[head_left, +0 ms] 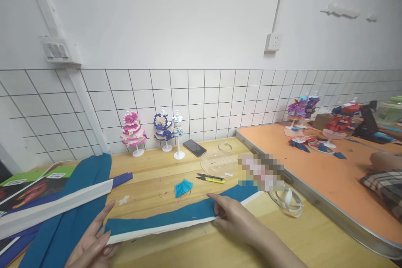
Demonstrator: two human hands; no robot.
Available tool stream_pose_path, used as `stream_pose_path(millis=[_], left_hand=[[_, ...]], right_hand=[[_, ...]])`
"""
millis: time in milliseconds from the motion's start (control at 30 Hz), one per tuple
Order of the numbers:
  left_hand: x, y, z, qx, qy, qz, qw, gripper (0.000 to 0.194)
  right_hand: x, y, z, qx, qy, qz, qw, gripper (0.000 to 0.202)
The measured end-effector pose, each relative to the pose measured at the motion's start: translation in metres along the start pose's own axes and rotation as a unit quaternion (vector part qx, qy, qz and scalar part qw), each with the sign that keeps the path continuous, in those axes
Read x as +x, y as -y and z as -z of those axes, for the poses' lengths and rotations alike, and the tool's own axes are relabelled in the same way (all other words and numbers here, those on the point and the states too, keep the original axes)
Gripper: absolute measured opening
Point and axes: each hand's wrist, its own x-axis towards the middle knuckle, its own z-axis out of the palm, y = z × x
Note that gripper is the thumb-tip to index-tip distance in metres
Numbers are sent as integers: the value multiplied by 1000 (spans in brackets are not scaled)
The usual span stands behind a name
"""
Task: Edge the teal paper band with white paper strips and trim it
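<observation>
1. Head view: the left hand (92, 236) pinches one end of the teal strip with a white edge (163, 220), thumb against fingers
2. The right hand (234, 217) grips that strip farther along, which stretches between both hands above the wooden table (157, 171)
3. Beyond the strip lie a pleated turquoise piece (183, 188) and yellow-handled snips (211, 179)
4. Farther back, a phone (194, 148) lies near a clear disc (217, 163)
</observation>
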Motion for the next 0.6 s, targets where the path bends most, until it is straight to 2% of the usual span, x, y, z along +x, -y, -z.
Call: stream_pose_path(millis=[133,267,333,433,600], left_hand=[[-1,1,-3,11,-1,10,1000,65],[-1,-1,-6,10,-25,-1,1000,62],[0,-1,-4,7,-25,-6,1000,63],[1,-1,0,3,-15,-7,1000,63],[-2,-1,-2,-8,0,-18,1000,62]], right_hand=[[1,-13,14,115,18,-72,991,59],[2,-18,21,165,37,-82,982,61],[3,-16,22,136,32,-78,987,55],[5,-11,24,51,8,-68,996,32],[0,-2,29,-76,0,-48,996,11]])
